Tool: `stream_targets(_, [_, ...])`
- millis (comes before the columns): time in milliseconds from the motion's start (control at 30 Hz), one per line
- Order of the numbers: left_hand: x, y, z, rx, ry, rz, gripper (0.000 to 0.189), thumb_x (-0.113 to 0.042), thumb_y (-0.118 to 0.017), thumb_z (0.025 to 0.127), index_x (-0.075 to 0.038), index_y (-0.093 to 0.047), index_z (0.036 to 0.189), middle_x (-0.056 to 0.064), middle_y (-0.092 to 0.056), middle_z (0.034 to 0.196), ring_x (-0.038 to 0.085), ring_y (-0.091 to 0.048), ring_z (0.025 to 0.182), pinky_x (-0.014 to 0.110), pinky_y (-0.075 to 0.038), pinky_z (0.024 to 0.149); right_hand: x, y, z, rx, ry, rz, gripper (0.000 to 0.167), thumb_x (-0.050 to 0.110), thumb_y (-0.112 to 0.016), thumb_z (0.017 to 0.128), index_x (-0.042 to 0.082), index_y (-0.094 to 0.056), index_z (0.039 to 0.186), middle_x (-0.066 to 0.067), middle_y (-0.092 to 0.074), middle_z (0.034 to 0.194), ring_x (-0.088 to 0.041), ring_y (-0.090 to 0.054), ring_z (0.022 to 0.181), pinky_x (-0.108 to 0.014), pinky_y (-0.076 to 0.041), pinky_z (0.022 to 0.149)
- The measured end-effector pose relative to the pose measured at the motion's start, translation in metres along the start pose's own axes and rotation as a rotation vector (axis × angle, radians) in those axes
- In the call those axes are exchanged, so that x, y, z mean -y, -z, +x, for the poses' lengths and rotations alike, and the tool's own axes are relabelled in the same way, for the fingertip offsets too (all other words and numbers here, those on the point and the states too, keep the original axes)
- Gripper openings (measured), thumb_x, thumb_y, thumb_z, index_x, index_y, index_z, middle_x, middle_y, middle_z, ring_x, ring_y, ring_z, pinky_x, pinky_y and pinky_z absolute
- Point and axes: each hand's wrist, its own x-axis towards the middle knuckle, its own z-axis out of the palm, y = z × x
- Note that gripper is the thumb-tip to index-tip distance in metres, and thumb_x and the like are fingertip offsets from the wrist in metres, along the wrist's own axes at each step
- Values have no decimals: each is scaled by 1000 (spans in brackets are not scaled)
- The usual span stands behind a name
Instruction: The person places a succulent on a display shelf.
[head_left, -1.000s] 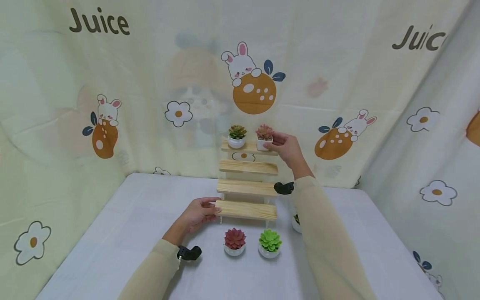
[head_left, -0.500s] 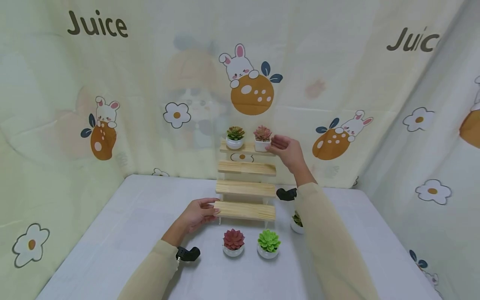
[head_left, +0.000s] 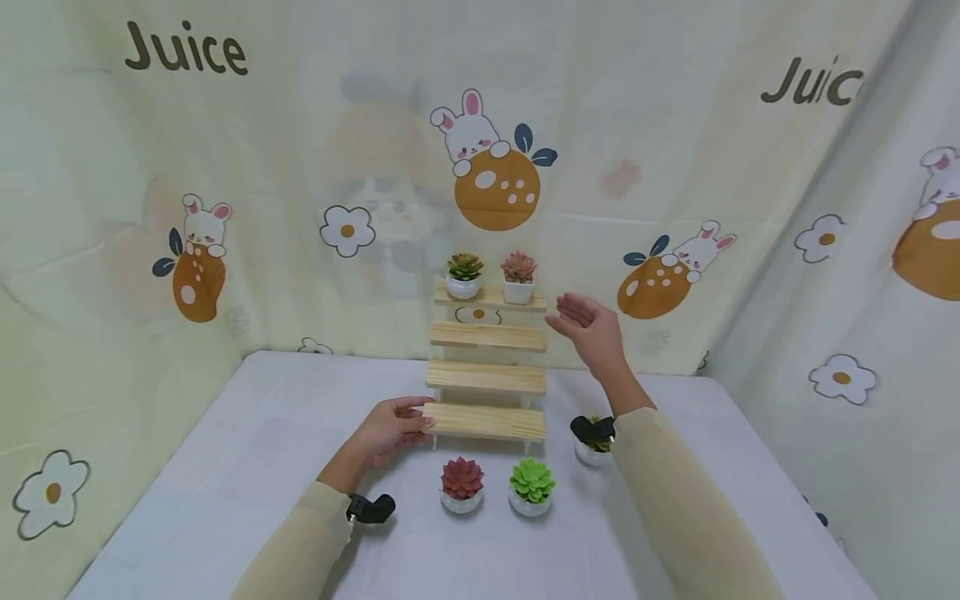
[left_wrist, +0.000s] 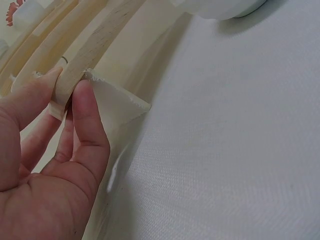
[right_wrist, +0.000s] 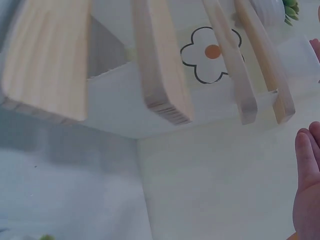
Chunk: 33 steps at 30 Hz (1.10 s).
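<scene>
A stepped wooden shelf [head_left: 486, 422] with several planks stands on the table. My left hand [head_left: 392, 430] pinches the left end of its lowest plank [left_wrist: 95, 47] between thumb and fingers, as the left wrist view shows. On the top plank sit two potted succulents: a green-brown one in a round white pot [head_left: 463, 279] and a pink one in a square white pot [head_left: 518, 279]. My right hand [head_left: 594, 333] is off to the right of the top plank, its fingers straight and holding nothing. In the right wrist view the right hand's fingers [right_wrist: 306, 155] show at the edge.
In front of the shelf stand a dark red succulent [head_left: 462, 483] and a bright green one [head_left: 532, 486] in white pots. Another potted succulent [head_left: 594, 454] is at the right, partly behind the wrist camera. A printed curtain [head_left: 360, 125] hangs behind the white table [head_left: 270, 433].
My right hand has let go of the pink succulent's square pot on the top plank and moved away right and down. The left hand keeps its hold on the lowest plank.
</scene>
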Motion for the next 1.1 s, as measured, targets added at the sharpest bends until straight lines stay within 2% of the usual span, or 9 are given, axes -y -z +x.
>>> stream_targets(133, [-1,1,-2,8,-3,-2,49,-3,-71,95,-1,-58,142,11,-69,110,15,-71,88,29,-62,78,-1,4,-16,6,5,27,67,24,-80,91,-1,-52,146,-23,-56,147,-38,-52,139,-17,-52,98])
stream_targets(233, [-2,1,-3,13,7,-8,49,-3,-71,94,-2,-59,142,10,-68,109,15,-71,87,28,-61,77,-2,8,-28,5,3,34,67,26,-81,90,0,-53,146,-22,-57,146,-37,-54,138,-14,-53,95])
stream_targets(500, [-5,0,-4,20,8,-14,52,-3,-72,94,1,-56,143,9,-68,107,14,-70,87,29,-61,79,-8,16,-61,-29,-2,31,58,26,-81,90,4,-60,140,-17,-62,141,-8,-65,121,-13,-53,94])
stream_targets(633, [-4,0,-4,17,6,-12,51,-3,-71,95,1,-56,144,8,-68,107,14,-70,87,28,-61,79,-15,20,-78,-51,-21,0,57,30,-81,89,7,-62,138,-12,-65,138,-1,-65,117,-12,-52,94])
stream_targets(733, [-3,0,-3,19,2,-15,51,-2,-70,95,1,-56,144,8,-68,106,13,-70,86,27,-61,78,-22,24,-92,-79,-31,-36,56,32,-81,89,8,-64,137,-11,-66,137,-2,-65,117,-11,-51,94])
stream_targets(867, [-2,1,-2,23,-2,-21,52,-2,-71,94,1,-56,143,8,-69,106,14,-70,86,28,-61,77,-31,27,-109,-135,-66,-92,57,37,-81,88,11,-65,136,-8,-66,137,-10,-63,124,-10,-49,97])
stream_targets(933, [-2,1,-2,23,-2,-22,52,-2,-71,94,1,-56,143,8,-68,106,14,-70,87,27,-61,77,-36,27,-118,-158,-97,-122,57,41,-81,88,13,-66,135,-6,-66,138,-13,-62,128,-14,-49,101])
stream_targets(1100, [-2,0,-3,21,2,-24,52,-1,-71,94,1,-55,144,7,-68,106,13,-69,86,26,-60,76,-49,28,-138,-207,-150,-157,58,43,-83,86,16,-67,135,-4,-64,141,-19,-56,136,-33,-43,115])
